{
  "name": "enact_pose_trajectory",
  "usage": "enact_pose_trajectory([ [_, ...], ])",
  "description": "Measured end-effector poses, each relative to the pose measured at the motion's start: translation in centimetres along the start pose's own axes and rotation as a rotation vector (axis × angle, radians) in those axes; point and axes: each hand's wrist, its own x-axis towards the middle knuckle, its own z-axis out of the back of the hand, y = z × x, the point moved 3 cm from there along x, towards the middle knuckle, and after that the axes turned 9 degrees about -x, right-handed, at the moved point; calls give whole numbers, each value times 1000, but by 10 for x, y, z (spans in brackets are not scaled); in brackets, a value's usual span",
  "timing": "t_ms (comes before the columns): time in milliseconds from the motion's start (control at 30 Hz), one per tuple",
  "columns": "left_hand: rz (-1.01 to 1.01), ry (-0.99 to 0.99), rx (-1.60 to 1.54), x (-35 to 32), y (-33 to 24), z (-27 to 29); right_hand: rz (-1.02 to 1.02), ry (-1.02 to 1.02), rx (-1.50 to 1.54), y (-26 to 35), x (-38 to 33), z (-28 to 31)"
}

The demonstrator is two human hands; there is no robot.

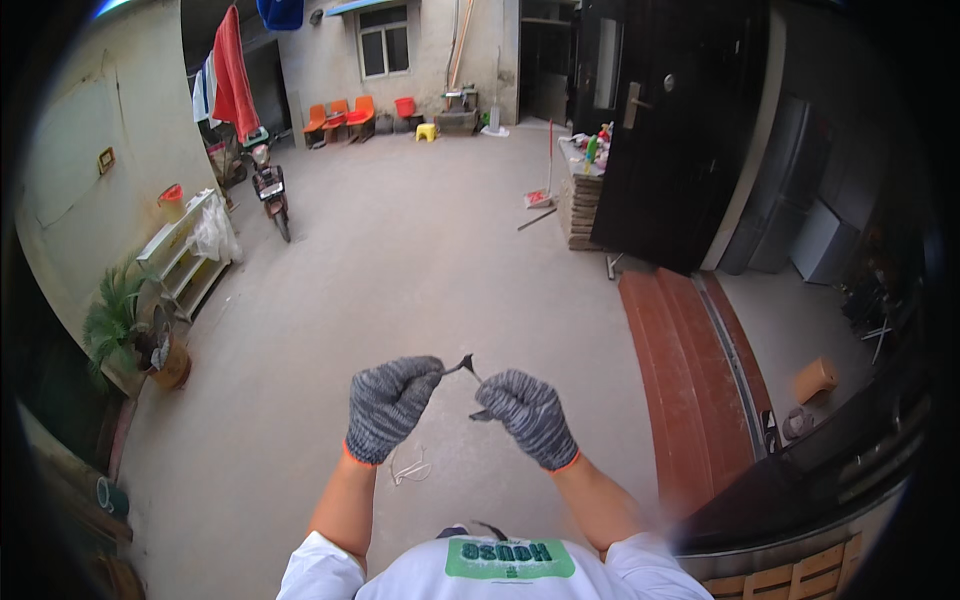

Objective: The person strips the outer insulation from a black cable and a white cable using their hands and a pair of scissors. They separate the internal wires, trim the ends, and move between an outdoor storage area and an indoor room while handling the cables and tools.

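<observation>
The thin dark strip is held up in the air ahead of the chest, bridging the gap between the two gloved hands. It does not run straight: it rises gently from the left hand to a small, thicker dark peak, then drops more steeply to the right hand, where it looks thinner and paler. That peak sits roughly midway, so neither hand is clearly nearer to it, and it stands a little above both sets of fingertips. From the left grip it lies to the right; from the right grip it lies up and to the left. Both grips look narrow, thumb and fingers closed on the strip's two sides, with only a short span between them. A dark flat end juts leftward below the right fingers; whether it belongs to the same strip, I cannot tell.

Both grey knit gloves have orange cuffs. Beneath the hands, apart from them, a pale thin loop lies on the concrete floor. Farther out, red-brown steps run along the right, and a potted palm and a parked motorbike stand to the left.
</observation>
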Motion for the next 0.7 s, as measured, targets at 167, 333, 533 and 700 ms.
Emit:
enact_pose_trajectory([
  [167, 149, 64, -97, 97, 74, -17, -151, -12, -75, -22, 132, 55],
  [333, 212, 126, -129, 184, 168, -59, 13, -177, -45, -56, 253, 137],
  [533, 382, 82, -147, 330, 234, -98, 89, -343, 17, -64, 418, 226],
  [700, 261, 80, -139, 422, 296, -131, 5, 91, -28, -78, 514, 193],
])
